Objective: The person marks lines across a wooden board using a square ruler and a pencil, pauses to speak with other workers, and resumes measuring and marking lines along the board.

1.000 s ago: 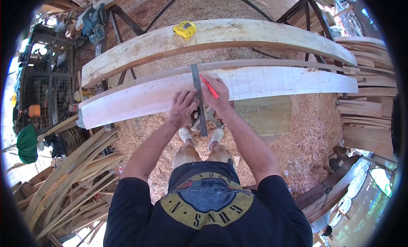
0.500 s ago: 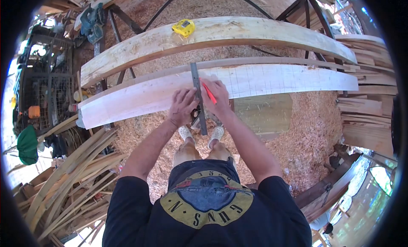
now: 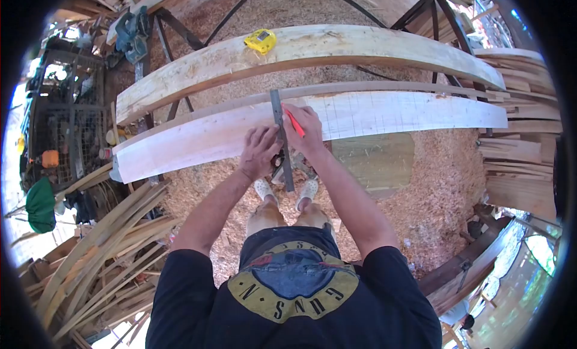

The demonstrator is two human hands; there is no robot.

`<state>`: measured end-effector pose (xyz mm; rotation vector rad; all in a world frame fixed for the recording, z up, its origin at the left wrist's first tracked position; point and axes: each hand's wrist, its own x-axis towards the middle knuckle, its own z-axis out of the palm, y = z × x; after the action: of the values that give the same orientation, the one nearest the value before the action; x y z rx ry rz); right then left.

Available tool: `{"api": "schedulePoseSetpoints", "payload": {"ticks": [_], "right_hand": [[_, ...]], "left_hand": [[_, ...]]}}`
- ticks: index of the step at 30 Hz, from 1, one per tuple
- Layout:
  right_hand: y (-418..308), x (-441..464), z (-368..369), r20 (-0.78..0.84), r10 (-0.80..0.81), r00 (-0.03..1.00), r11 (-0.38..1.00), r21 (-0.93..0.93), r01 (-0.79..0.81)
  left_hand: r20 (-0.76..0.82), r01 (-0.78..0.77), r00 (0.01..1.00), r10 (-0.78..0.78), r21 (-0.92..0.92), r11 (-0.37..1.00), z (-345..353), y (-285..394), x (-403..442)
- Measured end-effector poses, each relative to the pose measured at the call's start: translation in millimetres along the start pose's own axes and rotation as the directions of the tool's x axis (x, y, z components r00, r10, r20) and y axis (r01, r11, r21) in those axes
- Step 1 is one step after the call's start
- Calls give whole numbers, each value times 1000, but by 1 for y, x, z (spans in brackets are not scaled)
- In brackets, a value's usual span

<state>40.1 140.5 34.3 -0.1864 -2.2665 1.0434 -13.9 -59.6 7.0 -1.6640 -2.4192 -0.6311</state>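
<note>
A long, curved pale plank lies crosswise before me, with several thin pencil lines across its right half. A dark metal ruler crosses it, its near end jutting past the plank's front edge. My left hand presses at the ruler's left side, fingers bent on the wood; its thumb is partly hidden. Just right of the ruler, my right hand grips a red pencil, its tip end close to the ruler's edge. Whether the tip touches the wood I cannot tell.
Beyond lies another thick curved beam, with a yellow tape measure on top. A teal power tool sits at the upper left. Wood strips pile up at lower left, and stacked boards stand right. Shavings cover the ground.
My right hand with the red pencil has shifted slightly away from my body along the ruler. My left hand and the ruler stay nearly in place.
</note>
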Motion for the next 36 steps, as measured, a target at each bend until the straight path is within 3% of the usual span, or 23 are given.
{"api": "schedulePoseSetpoints", "payload": {"ticks": [13, 16, 25, 28, 36], "right_hand": [[-4, -9, 1, -28, 89, 996, 996, 21, -88], [-14, -28, -14, 35, 106, 994, 994, 37, -107], [-7, -11, -3, -41, 85, 996, 996, 29, -83], [-21, -42, -26, -52, 220, 974, 973, 90, -214], [-34, -55, -34, 16, 184, 983, 979, 83, -184]], "left_hand": [[-18, 0, 1000, 0, -25, 1000, 5, -3, -3], [-5, 8, 1000, -8, -18, 1000, 5, -1, -3], [-17, 7, 1000, -8, -32, 999, -3, 2, 3], [-43, 3, 999, -5, -54, 999, -1, 1, 2], [-28, 1, 1000, -3, -46, 999, 0, 1, 0]]}}
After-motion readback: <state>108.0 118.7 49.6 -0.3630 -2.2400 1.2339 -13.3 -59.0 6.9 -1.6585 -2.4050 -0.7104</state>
